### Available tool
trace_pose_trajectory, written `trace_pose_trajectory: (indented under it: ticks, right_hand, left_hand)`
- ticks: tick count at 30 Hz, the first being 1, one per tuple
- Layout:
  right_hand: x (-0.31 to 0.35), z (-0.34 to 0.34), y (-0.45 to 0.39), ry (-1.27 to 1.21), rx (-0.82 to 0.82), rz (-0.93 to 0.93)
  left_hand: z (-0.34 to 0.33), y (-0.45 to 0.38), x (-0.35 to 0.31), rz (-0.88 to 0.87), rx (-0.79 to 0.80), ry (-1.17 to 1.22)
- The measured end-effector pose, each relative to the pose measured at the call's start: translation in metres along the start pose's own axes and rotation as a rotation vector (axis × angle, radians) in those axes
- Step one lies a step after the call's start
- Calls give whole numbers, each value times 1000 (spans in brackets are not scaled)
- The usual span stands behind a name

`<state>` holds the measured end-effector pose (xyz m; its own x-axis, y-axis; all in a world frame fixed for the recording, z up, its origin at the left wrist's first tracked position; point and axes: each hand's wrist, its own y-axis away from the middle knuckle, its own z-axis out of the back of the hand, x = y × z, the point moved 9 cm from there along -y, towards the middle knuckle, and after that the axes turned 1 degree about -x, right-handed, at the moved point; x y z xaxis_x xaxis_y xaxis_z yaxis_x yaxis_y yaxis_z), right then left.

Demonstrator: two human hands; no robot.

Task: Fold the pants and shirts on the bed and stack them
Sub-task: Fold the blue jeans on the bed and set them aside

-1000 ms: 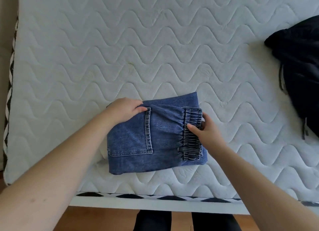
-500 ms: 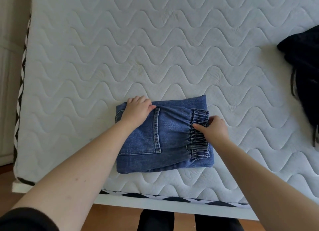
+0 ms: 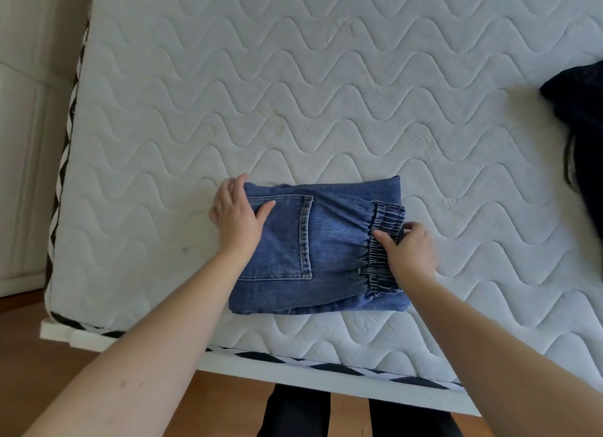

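So the folded jeans [image 3: 321, 247] have slid a bit leftward along the bed [image 3: 293, 77] since a second ago, and the left hand [image 3: 236, 216] has gone from gripping the far-left corner to lying flatter on the back pocket; looks to me like the fold is done and this is just parking the bundle where the stack goes; the right hand [image 3: 408, 252] is curled, thumb and fingers pinching the elastic waistband [image 3: 380, 273] at its edge; left one is spread and pressing down; jeans sit between both hands near the bed's front edge; a dark garment [image 3: 580, 136] waits well off to the right, not folded yet
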<state>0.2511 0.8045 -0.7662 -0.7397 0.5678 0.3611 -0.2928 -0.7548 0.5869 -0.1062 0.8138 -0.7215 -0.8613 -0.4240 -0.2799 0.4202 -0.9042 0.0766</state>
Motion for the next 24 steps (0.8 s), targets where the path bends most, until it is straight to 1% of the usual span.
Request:
trace_pose_trajectory:
  ticks: [1,3,4,5,6,8,11,15,18,20,22,24]
  right_hand:
    - [-1,0,5,-27,-19,-1]
    - [-1,-1,9,-29,-46,16]
    - [-2,-1,9,-36,-46,17]
    - [-3,-2,7,-62,-31,14]
    - [-3,-5,6,-95,-2,15]
    - [-3,-9,2,-128,59,40]
    - [-3,-11,-4,-121,99,93]
    - [5,-12,0,-169,82,167]
    - [4,-14,1,-227,119,189]
    - [4,-10,0,-267,152,205]
    - [6,-2,6,-320,175,230]
    - [4,16,16,-382,166,238]
  left_hand:
    - [-1,9,21,151,25,126]
    - [-12,35,59,542,86,515]
    - [-23,50,68,720,146,694]
    - [-32,61,71,815,223,783]
    - [-37,67,72,827,297,779]
    - [-39,69,73,786,414,739]
    - [-40,64,68,748,582,805]
    - [-32,62,58,636,713,841]
    - [-27,76,56,608,808,904]
    - [-22,81,58,601,764,917]
    - [-10,83,54,594,648,931]
    - [3,89,41,592,565,973]
